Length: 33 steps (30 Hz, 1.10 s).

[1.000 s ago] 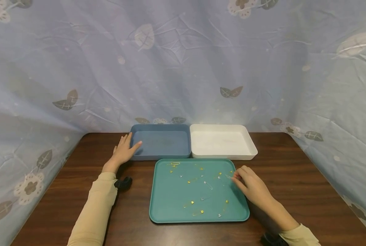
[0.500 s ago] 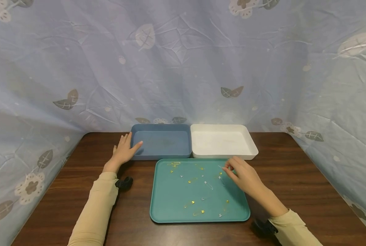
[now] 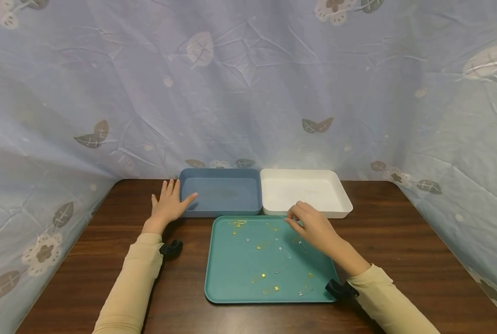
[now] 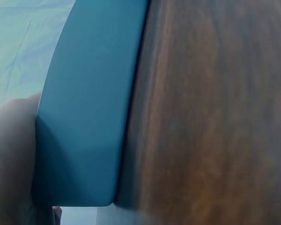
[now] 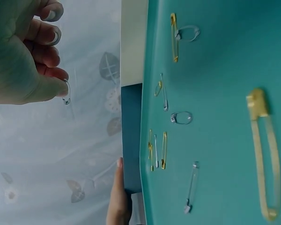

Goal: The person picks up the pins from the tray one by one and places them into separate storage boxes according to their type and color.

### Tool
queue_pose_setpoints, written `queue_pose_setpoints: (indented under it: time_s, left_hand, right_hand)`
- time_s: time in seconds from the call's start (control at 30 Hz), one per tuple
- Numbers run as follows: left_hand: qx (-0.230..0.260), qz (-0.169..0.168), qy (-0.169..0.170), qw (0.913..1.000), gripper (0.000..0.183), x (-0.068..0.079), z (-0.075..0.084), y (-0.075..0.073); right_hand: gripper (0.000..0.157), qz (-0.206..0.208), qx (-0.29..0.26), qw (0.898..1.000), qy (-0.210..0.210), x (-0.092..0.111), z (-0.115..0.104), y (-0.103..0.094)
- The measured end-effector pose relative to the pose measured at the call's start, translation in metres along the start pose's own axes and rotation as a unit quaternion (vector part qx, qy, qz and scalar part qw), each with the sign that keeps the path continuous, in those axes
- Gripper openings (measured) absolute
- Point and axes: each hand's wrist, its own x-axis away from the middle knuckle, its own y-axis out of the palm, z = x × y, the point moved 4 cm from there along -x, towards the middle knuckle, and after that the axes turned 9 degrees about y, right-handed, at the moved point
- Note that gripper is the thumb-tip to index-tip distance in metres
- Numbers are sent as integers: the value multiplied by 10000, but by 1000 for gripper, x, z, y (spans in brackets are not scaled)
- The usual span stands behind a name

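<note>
Right hand has shifted from the right edge of the teal tray to its far edge, pinching a silver safety pin, now clear of the other pins. Left hand stays by the blue box, fingers straight, no grip seen.

Right fingers partly hide a silver pin; the head view crops 2 sleeves.
</note>
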Motion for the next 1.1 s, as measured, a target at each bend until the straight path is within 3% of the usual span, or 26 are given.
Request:
queue_pose_setpoints:
  time_s: [0.17,0.63,1.1]
  left_hand:
    - [-167,18,16,9999,97,1,1,-3]
    - [-635,-385,374,9965,94,4,1,-2]
    - [-504,-404,382,9972,92,3,3,3]
  right_hand:
    - [11,-89,-28,9999,-49,-14,-5,6]
    - [12,-553,99,9984,-89,-53,-22,24]
    - [9,-658,255,9972,-261,-90,-26,47]
